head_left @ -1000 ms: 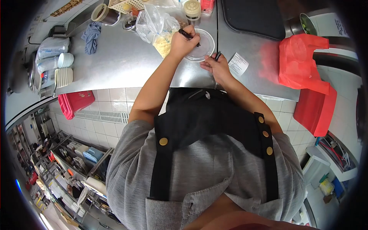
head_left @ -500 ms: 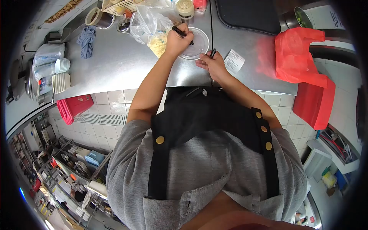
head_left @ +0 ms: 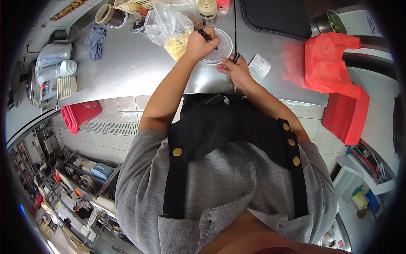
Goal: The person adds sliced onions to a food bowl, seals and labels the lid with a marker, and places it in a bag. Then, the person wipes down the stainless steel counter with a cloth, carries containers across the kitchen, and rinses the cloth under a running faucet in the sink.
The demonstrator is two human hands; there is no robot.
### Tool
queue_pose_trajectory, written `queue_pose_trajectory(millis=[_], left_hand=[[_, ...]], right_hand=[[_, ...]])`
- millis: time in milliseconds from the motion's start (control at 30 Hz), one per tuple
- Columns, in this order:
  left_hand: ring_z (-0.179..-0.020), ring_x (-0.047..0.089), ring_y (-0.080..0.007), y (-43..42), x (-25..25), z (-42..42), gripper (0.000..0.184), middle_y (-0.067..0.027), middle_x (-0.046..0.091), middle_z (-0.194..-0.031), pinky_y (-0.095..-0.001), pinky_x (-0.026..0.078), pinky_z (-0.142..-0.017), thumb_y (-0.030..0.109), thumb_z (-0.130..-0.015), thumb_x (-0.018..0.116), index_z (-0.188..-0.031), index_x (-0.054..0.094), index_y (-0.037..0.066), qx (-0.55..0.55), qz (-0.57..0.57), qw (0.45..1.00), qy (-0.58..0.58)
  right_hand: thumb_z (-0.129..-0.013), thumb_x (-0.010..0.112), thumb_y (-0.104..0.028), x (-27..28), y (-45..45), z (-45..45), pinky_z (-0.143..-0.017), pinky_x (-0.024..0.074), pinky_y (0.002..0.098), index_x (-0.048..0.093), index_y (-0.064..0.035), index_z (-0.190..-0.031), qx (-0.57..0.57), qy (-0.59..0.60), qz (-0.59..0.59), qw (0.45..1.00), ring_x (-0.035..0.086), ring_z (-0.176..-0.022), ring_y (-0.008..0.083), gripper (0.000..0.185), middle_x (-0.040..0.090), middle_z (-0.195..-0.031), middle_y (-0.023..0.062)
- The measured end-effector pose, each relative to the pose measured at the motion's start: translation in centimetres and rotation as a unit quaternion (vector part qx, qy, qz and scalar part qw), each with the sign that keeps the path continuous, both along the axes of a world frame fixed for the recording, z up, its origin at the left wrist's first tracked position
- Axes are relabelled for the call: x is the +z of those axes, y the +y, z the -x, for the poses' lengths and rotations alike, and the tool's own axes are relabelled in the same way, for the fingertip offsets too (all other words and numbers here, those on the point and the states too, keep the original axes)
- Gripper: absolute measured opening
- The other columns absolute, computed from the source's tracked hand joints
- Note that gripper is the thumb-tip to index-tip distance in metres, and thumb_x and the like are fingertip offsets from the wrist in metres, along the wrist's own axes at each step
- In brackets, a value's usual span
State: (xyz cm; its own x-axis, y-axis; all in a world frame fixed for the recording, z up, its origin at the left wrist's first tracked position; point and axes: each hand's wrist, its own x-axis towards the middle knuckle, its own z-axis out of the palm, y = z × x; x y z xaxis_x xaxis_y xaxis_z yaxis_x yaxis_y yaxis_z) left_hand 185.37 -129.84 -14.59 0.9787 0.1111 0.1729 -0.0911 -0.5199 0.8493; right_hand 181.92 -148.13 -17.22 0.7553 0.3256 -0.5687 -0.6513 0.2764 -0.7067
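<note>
My left hand (head_left: 202, 45) grips a black marker (head_left: 205, 35), its tip down on a round, clear plastic lid (head_left: 227, 39) with a white rim. The lid lies on the steel table, partly covered by that hand. At the lid's near edge, my right hand (head_left: 237, 72) pinches a black marker cap (head_left: 236, 58), with fingers touching or close to the rim. Left of the lid is a clear plastic bag (head_left: 175, 44) holding pale yellow shreds. A printed white label (head_left: 259, 67) lies right of my right hand.
A squeeze bottle (head_left: 207, 9) stands behind the lid. Back left are a brown-filled tub (head_left: 111, 17) and a blue cloth (head_left: 96, 41). Stacked white cups (head_left: 68, 68) sit at far left. A black mat (head_left: 275, 17) and a red plastic bag (head_left: 327, 61) occupy the right.
My left hand and the marker have shifted slightly right and down across the lid. My right hand stays by the rim with the cap. The whole view has tilted a little.
</note>
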Motion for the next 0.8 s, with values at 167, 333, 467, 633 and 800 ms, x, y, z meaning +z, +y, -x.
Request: queue_pose_trajectory(millis=[167,333,467,633,800], left_hand=[[-0.058,0.042,-0.0103,-0.46,0.34,0.13,0.030,-0.0015,0.044,-0.059,-0.0284,0.039,-0.055,0.015,-0.082,0.071,-0.068,0.046,0.006,-0.004,0.065,0.998,-0.012],[-0.059,0.042,-0.0097,-0.45,0.56,0.14,0.029,-0.0012,0.046,-0.059,-0.0281,0.039,-0.055,0.014,-0.082,0.071,-0.068,0.047,0.005,-0.009,0.012,1.000,0.008],[-0.059,0.042,-0.0098,-0.54,0.26,0.10,0.029,-0.0015,0.046,-0.059,-0.0281,0.039,-0.055,0.014,-0.082,0.071,-0.068,0.047,0.005,-0.003,0.041,0.999,0.008],[-0.058,0.042,-0.0095,-0.67,0.51,0.24,0.030,-0.0013,0.046,-0.058,-0.0284,0.039,-0.054,0.016,-0.083,0.071,-0.068,0.047,0.005,-0.016,-0.006,1.000,-0.008],[-0.056,0.043,-0.0109,-0.72,0.50,0.29,0.031,-0.0018,0.047,-0.058,-0.0293,0.039,-0.053,0.018,-0.082,0.072,-0.068,0.048,0.006,-0.007,-0.013,1.000,0.000]], right_hand=[[-0.092,0.067,-0.006,-0.41,-0.06,0.03,-0.075,0.0621,0.0406,0.041,-0.0047,-0.099,-0.004,-0.003,-0.007,1.000,0.069,-0.080,0.0271,0.027,0.059,-0.091,0.0110],[-0.092,0.066,-0.005,-0.50,-0.07,0.08,-0.075,0.0622,0.0406,0.042,-0.0041,-0.100,-0.003,-0.006,-0.014,1.000,0.069,-0.080,0.0273,0.026,0.060,-0.092,0.0111],[-0.092,0.066,-0.005,-0.24,-0.08,0.09,-0.075,0.0623,0.0403,0.041,-0.0040,-0.099,-0.002,-0.004,-0.011,1.000,0.069,-0.081,0.0273,0.026,0.060,-0.094,0.0126],[-0.091,0.066,-0.005,-0.33,-0.03,0.11,-0.076,0.0623,0.0407,0.039,-0.0045,-0.098,-0.007,-0.004,-0.019,1.000,0.069,-0.081,0.0277,0.028,0.059,-0.095,0.0142],[-0.091,0.067,-0.005,-0.49,-0.02,0.04,-0.076,0.0623,0.0410,0.039,-0.0048,-0.098,-0.008,-0.006,-0.021,1.000,0.069,-0.081,0.0280,0.029,0.059,-0.095,0.0146]])
